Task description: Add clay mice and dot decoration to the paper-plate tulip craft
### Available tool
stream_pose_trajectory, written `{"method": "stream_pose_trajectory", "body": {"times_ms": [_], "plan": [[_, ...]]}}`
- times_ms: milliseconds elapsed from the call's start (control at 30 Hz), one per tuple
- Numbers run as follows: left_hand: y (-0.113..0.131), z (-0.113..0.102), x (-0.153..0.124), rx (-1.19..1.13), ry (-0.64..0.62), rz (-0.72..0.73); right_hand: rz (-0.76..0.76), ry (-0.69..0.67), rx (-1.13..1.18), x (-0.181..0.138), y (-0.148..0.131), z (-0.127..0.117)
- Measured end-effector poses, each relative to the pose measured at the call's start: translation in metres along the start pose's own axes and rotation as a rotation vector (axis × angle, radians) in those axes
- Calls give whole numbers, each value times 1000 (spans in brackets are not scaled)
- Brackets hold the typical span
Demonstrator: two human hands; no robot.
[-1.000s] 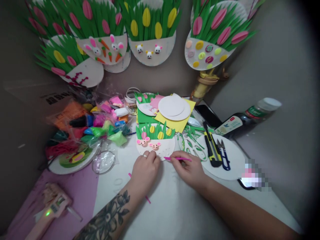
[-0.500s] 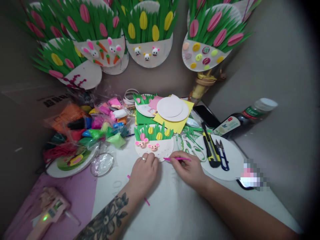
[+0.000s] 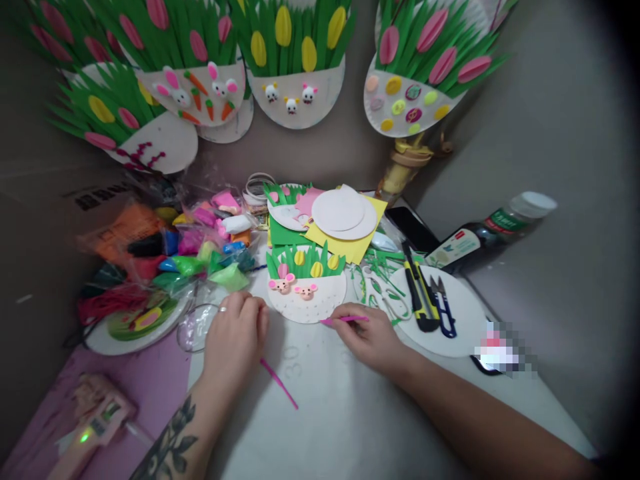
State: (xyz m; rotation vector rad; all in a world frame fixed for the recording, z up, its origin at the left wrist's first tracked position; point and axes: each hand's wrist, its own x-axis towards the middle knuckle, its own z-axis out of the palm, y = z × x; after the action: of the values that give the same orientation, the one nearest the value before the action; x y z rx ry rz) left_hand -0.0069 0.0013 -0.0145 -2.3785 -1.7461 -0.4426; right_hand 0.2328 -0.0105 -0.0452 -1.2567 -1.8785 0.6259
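A small paper-plate craft (image 3: 305, 303) lies on the table, with green paper grass, yellow and pink tulips, two pink mouse faces and small dots on its white front. My right hand (image 3: 370, 337) is at its lower right edge, closed on a thin pink modelling tool (image 3: 350, 319) whose tip points left at the plate's rim. Left of the plate, apart from it, my left hand (image 3: 237, 337) is curled with the fingers together; its fingertips are hidden. Another pink stick (image 3: 281, 385) lies on the table just right of my left wrist.
Bags of coloured clay (image 3: 200, 240) crowd the left, near a glue gun (image 3: 97, 423). On the right, a white disc (image 3: 465, 313) bears a box cutter (image 3: 421, 293) and thread snips (image 3: 443, 307). A dark bottle (image 3: 480, 233) stands behind. Finished plate crafts (image 3: 300, 93) hang on the wall.
My left hand has left the plate's lower edge and moved left, uncovering the dotted front and more of the loose pink stick. My right hand stays at the rim with the tool.
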Motion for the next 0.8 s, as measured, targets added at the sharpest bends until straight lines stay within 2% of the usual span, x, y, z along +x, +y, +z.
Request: {"method": "stream_pose_trajectory", "body": {"times_ms": [100,233,367,500,800], "plan": [[12,3,-3,-62,-115,85,7,-66,4,0,-2,8],[31,12,-7,-90,-177,139,34,-79,-12,1,-5,12],[40,21,-7,-85,-190,162,29,-42,-23,2,-7,11],[42,27,-4,-89,-185,175,26,-59,-34,2,-6,12],[43,29,-1,-95,-153,170,61,-80,1,0,-7,12]]}}
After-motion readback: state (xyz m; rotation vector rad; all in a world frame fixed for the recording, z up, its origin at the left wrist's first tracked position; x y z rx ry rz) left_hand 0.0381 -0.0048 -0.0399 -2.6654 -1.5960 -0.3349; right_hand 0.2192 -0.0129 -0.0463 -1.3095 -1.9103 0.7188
